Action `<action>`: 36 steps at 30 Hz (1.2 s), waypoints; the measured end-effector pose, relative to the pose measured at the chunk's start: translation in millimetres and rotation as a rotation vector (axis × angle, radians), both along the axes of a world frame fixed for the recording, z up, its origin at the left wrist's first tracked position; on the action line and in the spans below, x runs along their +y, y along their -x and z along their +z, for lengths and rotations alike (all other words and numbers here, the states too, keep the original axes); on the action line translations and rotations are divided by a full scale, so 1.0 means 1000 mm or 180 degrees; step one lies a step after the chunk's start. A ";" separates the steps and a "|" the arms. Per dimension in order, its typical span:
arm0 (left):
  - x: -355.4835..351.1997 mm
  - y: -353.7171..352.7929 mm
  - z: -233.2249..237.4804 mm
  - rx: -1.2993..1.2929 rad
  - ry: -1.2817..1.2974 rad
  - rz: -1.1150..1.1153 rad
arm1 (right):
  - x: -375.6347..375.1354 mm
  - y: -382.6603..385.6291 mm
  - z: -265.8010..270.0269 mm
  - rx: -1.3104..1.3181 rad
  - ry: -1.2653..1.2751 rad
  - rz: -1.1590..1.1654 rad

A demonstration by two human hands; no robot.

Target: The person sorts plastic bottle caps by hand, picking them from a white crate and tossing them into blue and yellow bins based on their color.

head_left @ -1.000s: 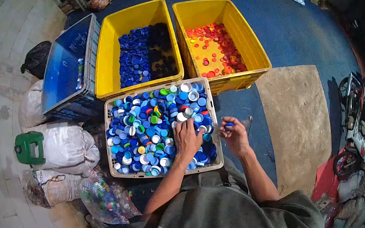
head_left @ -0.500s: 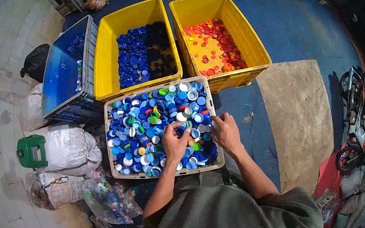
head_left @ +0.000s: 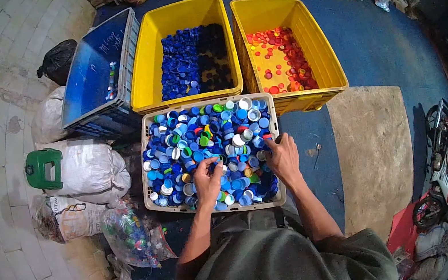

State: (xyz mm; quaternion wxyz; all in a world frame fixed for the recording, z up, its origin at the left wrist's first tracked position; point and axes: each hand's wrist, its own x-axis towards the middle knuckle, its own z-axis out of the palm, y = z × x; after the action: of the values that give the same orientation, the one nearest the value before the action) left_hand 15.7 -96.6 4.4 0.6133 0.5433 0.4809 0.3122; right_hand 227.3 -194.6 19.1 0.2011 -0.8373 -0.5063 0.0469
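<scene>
A shallow beige crate (head_left: 158,205) in front of me is heaped with plastic bottle caps (head_left: 178,147), mostly blue, with some white, green, red and yellow ones. Over its lower middle, my left hand (head_left: 206,183) pinches what looks like a green bottle cap (head_left: 221,158) between thumb and forefinger. My right hand (head_left: 284,161) is at the crate's right side, its index fingertip close to a red cap (head_left: 267,136). Its thumb and forefinger are apart, with nothing clearly visible between them; the other fingers are partly curled.
Beyond the crate stand a blue bin (head_left: 88,79), a yellow bin (head_left: 143,65) with dark blue and black caps, and another yellow bin (head_left: 316,39) with red caps. Sacks (head_left: 90,171) and a clear bag of caps (head_left: 134,234) lie left. A motorbike (head_left: 443,171) stands right.
The view has shifted, so the crate and bins appear farther right. Relative to the crate, my left hand has moved left, and my right hand's index finger is closer to the red cap.
</scene>
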 end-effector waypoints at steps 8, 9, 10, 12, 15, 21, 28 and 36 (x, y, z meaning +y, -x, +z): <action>0.013 -0.014 0.008 -0.0088 0.0446 -0.0212 | 0.000 0.001 -0.001 0.0029 0.0008 0.0051; 0.015 -0.015 0.010 -0.0150 0.0551 -0.0236 | 0.001 0.001 -0.003 -0.0004 0.0067 0.0054; 0.016 -0.017 0.011 -0.0211 0.0660 -0.0258 | 0.001 0.001 -0.005 -0.0019 0.0020 0.0055; 0.018 -0.020 0.007 -0.0271 0.0655 -0.0249 | 0.002 0.000 -0.006 -0.0050 -0.0079 0.0069; 0.023 -0.020 0.000 -0.0123 0.0676 -0.0250 | 0.002 0.000 -0.006 0.0012 -0.0098 0.0053; 0.022 -0.023 0.001 0.0485 0.0210 -0.0292 | 0.003 0.005 -0.013 0.0008 -0.0112 -0.0141; 0.026 -0.033 0.002 0.0962 -0.0333 -0.0408 | -0.024 0.004 -0.012 0.0962 -0.1020 -0.0520; 0.047 -0.063 -0.002 0.2143 -0.1487 -0.0423 | -0.051 0.026 -0.001 0.4041 -0.1632 -0.1287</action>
State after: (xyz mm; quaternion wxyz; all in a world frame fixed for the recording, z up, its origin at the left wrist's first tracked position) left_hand 78.7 -49.4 2.0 0.3008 0.7695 0.5347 0.1776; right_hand 201.7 -245.2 18.3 0.6524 -0.6521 -0.1213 0.3666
